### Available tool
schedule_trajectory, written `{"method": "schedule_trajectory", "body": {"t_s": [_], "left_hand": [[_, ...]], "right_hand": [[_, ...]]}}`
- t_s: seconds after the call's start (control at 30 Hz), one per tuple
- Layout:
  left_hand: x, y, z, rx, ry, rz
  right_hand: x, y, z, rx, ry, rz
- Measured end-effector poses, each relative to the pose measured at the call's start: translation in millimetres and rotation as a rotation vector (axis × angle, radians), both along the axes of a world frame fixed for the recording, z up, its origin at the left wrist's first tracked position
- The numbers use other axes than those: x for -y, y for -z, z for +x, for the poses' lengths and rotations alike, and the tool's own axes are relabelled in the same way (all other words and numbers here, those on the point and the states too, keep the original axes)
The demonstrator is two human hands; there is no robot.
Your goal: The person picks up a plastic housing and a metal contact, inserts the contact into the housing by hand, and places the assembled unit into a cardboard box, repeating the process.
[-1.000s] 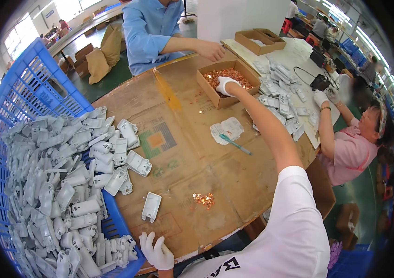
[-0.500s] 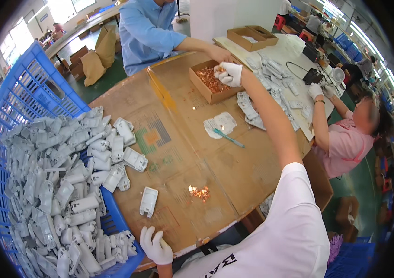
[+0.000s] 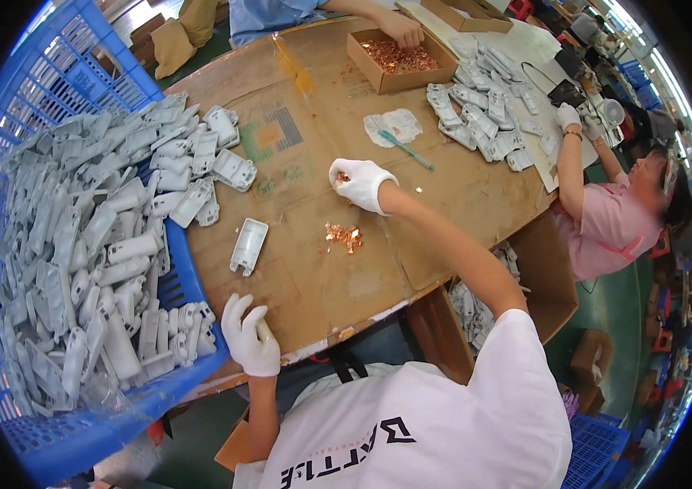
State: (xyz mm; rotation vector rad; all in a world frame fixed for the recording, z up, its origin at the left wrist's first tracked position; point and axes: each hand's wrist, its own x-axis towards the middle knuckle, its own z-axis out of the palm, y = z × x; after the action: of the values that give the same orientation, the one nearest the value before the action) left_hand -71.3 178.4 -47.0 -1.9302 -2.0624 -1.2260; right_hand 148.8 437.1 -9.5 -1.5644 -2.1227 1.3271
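Note:
My right hand (image 3: 362, 184), in a white glove, is over the middle of the cardboard-covered table (image 3: 313, 196). Its fingers are closed around small shiny copper-coloured metal pieces (image 3: 342, 177). Just below it lies a little heap of the same kind of pieces (image 3: 344, 236). My gloved left hand (image 3: 250, 336) is at the table's near edge, fingers apart and holding nothing. Beyond it sits one pale grey plastic casing (image 3: 249, 246), hollow side up. More casings (image 3: 199, 163) spill onto the table from a heaped blue plastic basket (image 3: 77, 77) at the left.
A cardboard box (image 3: 411, 80) of copper pieces stands at the far side, with a blue-sleeved person's hand (image 3: 403, 29) in it. A teal pen (image 3: 405, 149) lies by a white paper (image 3: 393, 128). Casings (image 3: 484, 114) are piled right, near a person in pink (image 3: 606, 224).
My right hand has come back from the box to the table's middle with copper pieces in it. My left hand stays open near the edge. The whole view has shifted.

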Motion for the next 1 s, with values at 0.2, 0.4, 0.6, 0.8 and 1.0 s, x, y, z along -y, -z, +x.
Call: {"method": "schedule_trajectory", "body": {"t_s": [0.2, 0.4, 0.6, 0.8, 1.0], "left_hand": [[-9, -18, 4, 0.002, 0.048, 0.052], [-89, -29, 0, 0.002, 0.056, 0.047], [-197, -31, -21, -0.116, -0.015, 0.043], [-241, -28, -24, -0.37, 0.025, -0.45], [-261, -21, -56, -0.326, 0.142, -0.368]], "right_hand": [[19, -15, 7, 0.169, -0.25, 0.33], [25, -41, 10, 0.13, -0.252, 0.292], [21, -29, 20, 0.044, -0.216, 0.277], [12, 3, 50, -0.216, -0.135, 0.437], [22, -8, 50, -0.061, -0.104, 0.416]]}}
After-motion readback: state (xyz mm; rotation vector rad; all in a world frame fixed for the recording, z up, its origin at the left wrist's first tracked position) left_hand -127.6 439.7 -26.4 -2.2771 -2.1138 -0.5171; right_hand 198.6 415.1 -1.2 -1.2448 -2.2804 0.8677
